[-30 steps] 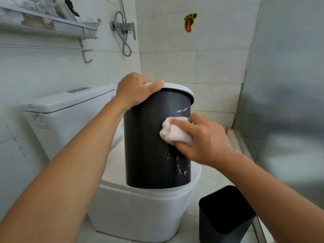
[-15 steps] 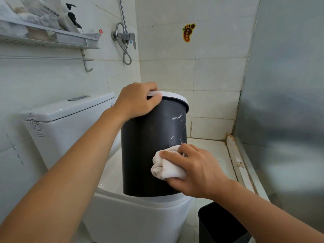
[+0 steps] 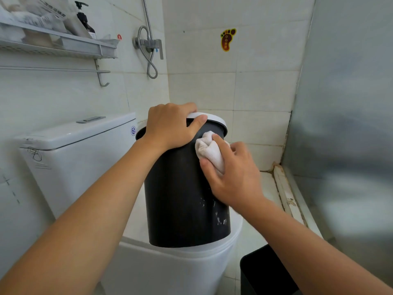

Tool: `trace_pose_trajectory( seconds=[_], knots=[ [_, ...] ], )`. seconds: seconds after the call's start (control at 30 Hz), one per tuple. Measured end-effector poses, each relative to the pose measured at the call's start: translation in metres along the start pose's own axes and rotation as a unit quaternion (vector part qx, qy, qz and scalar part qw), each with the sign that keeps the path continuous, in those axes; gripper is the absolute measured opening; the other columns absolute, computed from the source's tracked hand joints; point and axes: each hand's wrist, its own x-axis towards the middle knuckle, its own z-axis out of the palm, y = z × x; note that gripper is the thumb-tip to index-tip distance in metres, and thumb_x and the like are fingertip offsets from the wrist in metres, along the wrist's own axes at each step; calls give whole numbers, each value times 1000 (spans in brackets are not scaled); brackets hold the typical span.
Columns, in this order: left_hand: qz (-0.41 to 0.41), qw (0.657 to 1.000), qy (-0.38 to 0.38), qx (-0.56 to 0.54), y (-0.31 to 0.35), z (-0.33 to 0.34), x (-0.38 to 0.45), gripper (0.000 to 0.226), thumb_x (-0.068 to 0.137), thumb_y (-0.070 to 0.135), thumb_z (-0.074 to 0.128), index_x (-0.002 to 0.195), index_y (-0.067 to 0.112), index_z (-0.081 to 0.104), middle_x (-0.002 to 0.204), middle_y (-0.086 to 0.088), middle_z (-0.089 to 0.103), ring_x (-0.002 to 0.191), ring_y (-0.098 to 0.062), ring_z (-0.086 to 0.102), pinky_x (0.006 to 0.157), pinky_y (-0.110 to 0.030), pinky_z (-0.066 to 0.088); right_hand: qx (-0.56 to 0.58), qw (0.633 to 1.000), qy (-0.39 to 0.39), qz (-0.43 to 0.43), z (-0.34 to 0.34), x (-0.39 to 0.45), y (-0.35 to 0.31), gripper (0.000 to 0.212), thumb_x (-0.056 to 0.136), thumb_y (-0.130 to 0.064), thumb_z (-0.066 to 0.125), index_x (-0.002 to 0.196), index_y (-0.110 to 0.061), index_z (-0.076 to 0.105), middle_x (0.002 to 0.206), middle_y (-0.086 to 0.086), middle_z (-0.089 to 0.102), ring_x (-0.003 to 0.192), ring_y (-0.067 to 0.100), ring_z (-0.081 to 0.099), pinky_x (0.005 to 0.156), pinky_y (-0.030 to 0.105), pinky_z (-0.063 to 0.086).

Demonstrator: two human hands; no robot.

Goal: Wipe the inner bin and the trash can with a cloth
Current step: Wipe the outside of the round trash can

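One white toilet (image 3: 70, 167) fills the lower left, its closed lid (image 3: 136, 220) carrying one dark trash can (image 3: 182, 209) that stands upright with a white rim (image 3: 214, 119) at the top and pale flecks low on its right side. One black inner bin (image 3: 261, 273) sits on the floor at the lower right, well apart from the can and cut off by the picture's edge. One wall shelf (image 3: 63, 43) at the upper left holds one dark pump bottle (image 3: 86, 22) among blurred packets. Two hands are at work: the left hand (image 3: 170, 126) grasps the can's rim, thumb curled over the white edge, and the right hand (image 3: 234, 177) clutches one bunched white cloth (image 3: 209, 150), pressing it against the can's upper right side just below the rim. One foot-shaped sticker (image 3: 227, 39) marks the back wall.
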Motion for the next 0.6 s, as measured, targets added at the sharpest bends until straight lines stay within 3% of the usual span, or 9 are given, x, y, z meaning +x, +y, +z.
trace_pose_trajectory(
  seconds=[0.1, 0.2, 0.3, 0.4, 0.47, 0.6],
  knots=[
    [-37, 999, -8, -24, -7, -1, 2, 44, 86, 66, 42, 88, 28, 63, 68, 6, 60, 75, -28, 58, 70, -34, 34, 11, 995, -80, -56, 0, -9, 8, 63, 100, -55, 27, 160, -35, 28, 118, 1, 45, 100, 21, 47, 77, 34, 44],
    [-53, 998, -10, -41, -13, -1, 1, 45, 85, 65, 43, 84, 25, 63, 69, 5, 62, 75, -28, 58, 70, -35, 40, 28, 993, -86, -82, -5, -7, 15, 59, 101, -58, 34, 158, -42, 32, 120, 2, 47, 97, 21, 52, 75, 37, 51],
    [-74, 996, -11, -41, -13, 1, 3, 52, 84, 67, 43, 81, 20, 65, 68, 3, 63, 73, -26, 59, 70, -36, 44, 36, 994, -84, -58, 2, -5, 15, 61, 97, -64, 38, 156, -52, 28, 123, 2, 47, 102, 24, 55, 83, 44, 55],
    [-99, 995, 5, -12, -15, 6, 5, 58, 87, 67, 47, 68, 12, 51, 59, -1, 55, 64, -28, 55, 64, -35, 40, 59, 996, -74, 0, 11, -6, -3, 60, 95, -62, 34, 155, -55, 24, 122, 3, 47, 108, 25, 53, 90, 45, 53],
    [-108, 994, 10, -2, -19, 8, 6, 60, 90, 65, 51, 63, 12, 41, 55, -1, 48, 59, -29, 50, 60, -34, 34, 55, 996, -63, 17, 17, -2, -16, 61, 94, -59, 33, 154, -53, 27, 121, 2, 49, 107, 25, 52, 89, 43, 52],
    [-122, 992, 13, 3, -35, 7, 4, 64, 92, 66, 51, 60, 13, 38, 54, -2, 45, 58, -28, 44, 58, -33, 28, -3, 998, -59, -35, 28, 17, -20, 62, 94, -62, 34, 154, -46, 32, 111, 3, 54, 91, 25, 56, 74, 38, 51]
  ],
)
